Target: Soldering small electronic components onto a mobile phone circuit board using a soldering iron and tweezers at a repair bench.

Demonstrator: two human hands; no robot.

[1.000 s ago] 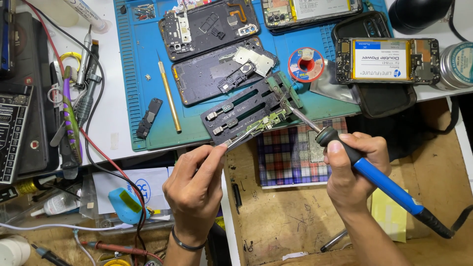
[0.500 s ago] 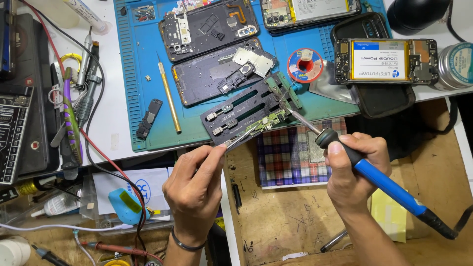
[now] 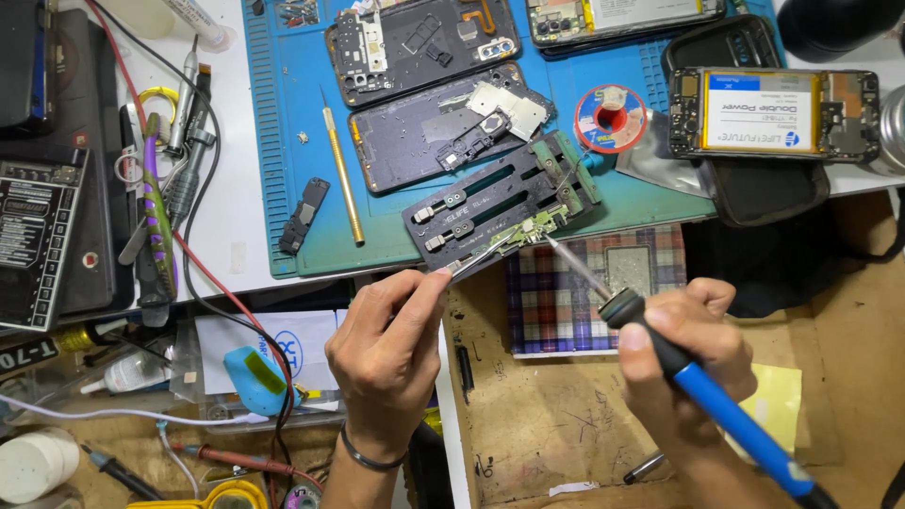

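Cluttered worktop (image 3: pixel 236 217), blue ribbed mat (image 3: pixel 660 203): left hand (image 3: pixel 386 363) pinches thin metal tweezers (image 3: pixel 481 256), right hand (image 3: pixel 683 353) clasps blue-handled soldering iron (image 3: pixel 698 391) — tips meet on a small clamped circuit board (image 3: pixel 530 229), details indistinct.

Single head-worn view. You look steeply down, almost straight, onto the workbench from above your own forearms, facing away from your body, so the bench's far side lies at the top edge. The blue work mat (image 3: pixel 283 141) serves as landmark: it fills the upper centre, its near edge crossing mid-picture. Nearer you than the mat, your left hand (image 3: pixel 386 363) and right hand (image 3: pixel 688 353) enter from the bottom edge, large and close to the lens. Left of the mat the view takes in a dark tester unit (image 3: pixel 42 236); right of it, the bench runs out of the picture. No second view is given, so no overlap exists.
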